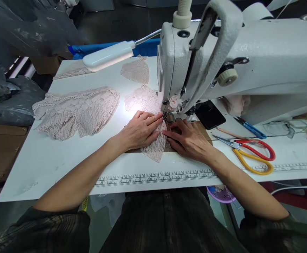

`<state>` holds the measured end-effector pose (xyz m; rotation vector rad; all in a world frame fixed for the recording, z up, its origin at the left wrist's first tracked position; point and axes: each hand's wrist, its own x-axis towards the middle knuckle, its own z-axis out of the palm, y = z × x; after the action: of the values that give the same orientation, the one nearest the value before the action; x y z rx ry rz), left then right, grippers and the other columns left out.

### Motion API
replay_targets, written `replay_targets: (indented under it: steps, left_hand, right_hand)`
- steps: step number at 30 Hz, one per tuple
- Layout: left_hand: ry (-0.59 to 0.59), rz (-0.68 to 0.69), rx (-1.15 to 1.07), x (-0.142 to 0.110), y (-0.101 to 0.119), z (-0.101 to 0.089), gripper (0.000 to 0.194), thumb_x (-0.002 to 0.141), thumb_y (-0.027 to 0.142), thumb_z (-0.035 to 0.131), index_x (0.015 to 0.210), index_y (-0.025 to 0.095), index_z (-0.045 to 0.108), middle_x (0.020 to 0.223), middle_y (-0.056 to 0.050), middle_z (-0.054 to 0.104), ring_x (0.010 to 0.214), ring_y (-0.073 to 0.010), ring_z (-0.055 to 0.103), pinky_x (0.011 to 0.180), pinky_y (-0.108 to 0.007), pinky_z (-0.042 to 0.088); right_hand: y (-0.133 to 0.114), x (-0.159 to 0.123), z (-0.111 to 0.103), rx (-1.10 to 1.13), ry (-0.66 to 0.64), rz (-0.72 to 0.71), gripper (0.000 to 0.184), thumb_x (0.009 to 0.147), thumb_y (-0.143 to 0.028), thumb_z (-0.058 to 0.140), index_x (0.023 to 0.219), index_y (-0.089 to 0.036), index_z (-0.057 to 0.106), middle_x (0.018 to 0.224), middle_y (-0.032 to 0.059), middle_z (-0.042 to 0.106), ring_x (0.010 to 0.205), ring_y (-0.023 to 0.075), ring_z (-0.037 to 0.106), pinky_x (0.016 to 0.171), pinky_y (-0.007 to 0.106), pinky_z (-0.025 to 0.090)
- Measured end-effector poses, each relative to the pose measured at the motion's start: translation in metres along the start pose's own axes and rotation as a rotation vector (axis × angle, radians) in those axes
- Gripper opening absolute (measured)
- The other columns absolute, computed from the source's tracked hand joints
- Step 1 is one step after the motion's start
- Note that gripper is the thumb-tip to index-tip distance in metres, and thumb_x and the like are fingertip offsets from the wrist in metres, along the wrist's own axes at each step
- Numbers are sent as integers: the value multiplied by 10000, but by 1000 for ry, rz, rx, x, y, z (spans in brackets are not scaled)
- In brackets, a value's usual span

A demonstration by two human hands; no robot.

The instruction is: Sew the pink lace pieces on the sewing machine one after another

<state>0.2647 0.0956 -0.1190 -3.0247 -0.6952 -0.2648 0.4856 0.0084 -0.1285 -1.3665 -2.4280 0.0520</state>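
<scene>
A pale pink lace piece [155, 147] lies on the white table under the presser foot [168, 117] of a white sewing machine [237, 59]. My left hand [139, 130] rests flat on the lace, fingers stretched toward the foot. My right hand [187, 138] lies flat on the lace's right edge, fingertips pressed just before the needle. Sewn lace [143, 98] trails away behind the foot.
A stack of lace pieces [77, 110] sits at the left. Red and yellow scissors [250, 154], blue snips [249, 128] and a black phone [210, 115] lie at the right. A white lamp [108, 55] hangs over the table [37, 165]. A printed ruler [153, 176] runs along the front edge.
</scene>
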Motion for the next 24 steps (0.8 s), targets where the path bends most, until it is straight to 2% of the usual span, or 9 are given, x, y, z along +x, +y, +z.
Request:
replay_targets:
  steps: [15, 22, 24]
  left_hand:
    - [-8, -13, -15, 0, 5, -2, 470, 999, 364, 393, 1338, 83, 558, 1460, -167, 513, 1192, -314, 528, 943, -463, 416]
    - [22, -18, 18, -1, 6, 1, 461, 1000, 366, 392, 1336, 93, 550, 1482, -161, 488, 1163, -305, 538, 933, -461, 422]
    - [65, -9, 51, -2, 8, 3, 447, 998, 352, 404, 1316, 77, 555, 1463, -184, 500, 1170, -313, 538, 942, -468, 421]
  right_hand:
    - [3, -1, 3, 63, 26, 6, 301, 962, -319, 529, 1205, -255, 694, 1159, 130, 590, 1054, 295, 479, 870, 458, 418]
    - [4, -1, 5, 118, 59, 7, 302, 957, -302, 542, 1215, -255, 693, 1163, 123, 597, 1048, 274, 507, 895, 463, 427]
    - [6, -1, 5, 124, 52, -2, 307, 950, -301, 552, 1220, -254, 690, 1172, 124, 595, 1054, 276, 509, 899, 471, 428]
